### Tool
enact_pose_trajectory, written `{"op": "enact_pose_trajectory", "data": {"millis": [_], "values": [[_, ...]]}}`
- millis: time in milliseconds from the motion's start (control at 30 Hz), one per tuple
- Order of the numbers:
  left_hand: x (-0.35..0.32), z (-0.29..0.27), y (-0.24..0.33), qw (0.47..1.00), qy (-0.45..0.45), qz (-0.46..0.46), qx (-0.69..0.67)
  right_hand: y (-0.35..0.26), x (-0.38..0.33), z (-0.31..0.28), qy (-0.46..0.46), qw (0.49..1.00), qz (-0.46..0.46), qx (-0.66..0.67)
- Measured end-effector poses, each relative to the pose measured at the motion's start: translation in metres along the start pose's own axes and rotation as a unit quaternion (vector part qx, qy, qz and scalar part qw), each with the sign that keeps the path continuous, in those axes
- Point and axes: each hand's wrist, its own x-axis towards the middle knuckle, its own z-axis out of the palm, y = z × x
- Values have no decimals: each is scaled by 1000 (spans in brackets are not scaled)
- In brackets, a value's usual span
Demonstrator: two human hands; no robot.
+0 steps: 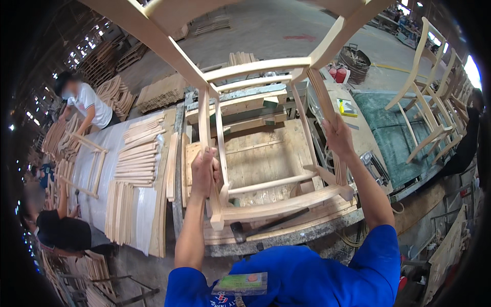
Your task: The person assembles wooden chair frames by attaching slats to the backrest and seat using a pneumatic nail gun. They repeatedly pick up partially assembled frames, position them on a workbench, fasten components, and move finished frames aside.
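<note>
my left hand [205,171] and right hand [338,137] are curled around opposite sides of the wooden chair frame [286,204] over the workbench [307,231], while beyond, a dark bin [356,75] holds indistinct bits [355,55].

Moderately bright, diffuse light covers the pale chair frame [263,65], while the hall dims toward the left rim, where small light spots [36,122] pierce the dark. Glare burns out a bright opening [473,71] at far right. Soft shadows cross the wooden board [266,158]. Fisheye distortion bends straight edges; black fills the corners. Blur masks the white-shirted co-worker's head [69,87].
</note>
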Motion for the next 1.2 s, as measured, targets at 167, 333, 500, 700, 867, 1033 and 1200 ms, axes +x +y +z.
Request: {"op": "enact_pose_trajectory", "data": {"millis": [167, 333, 500, 700, 867, 1033, 1200], "values": [[40, -8, -15, 999, 3, -28, -19, 10, 10, 21, -68, 994, 81, 37], [73, 0, -25, 995, 5, -95, -3, 30, 53, 36, -127, 989, 81, 8], [103, 5, -38, 991, 24, -131, -16, 59, 77, 57, -183, 967, 173, -31], [159, 1, -78, 981, 34, -190, 1, 97, 102, 105, -250, 936, 243, -43], [201, -15, -137, 973, 34, -228, 16, 142, 97, 153, -272, 919, 281, -47], [219, -42, -190, 968, 38, -235, 79, 175, 67, 204, -275, 912, 304, -22], [216, -72, -221, 927, 67, -167, 330, 200, 44, 239, -288, 908, 304, -10]]}}
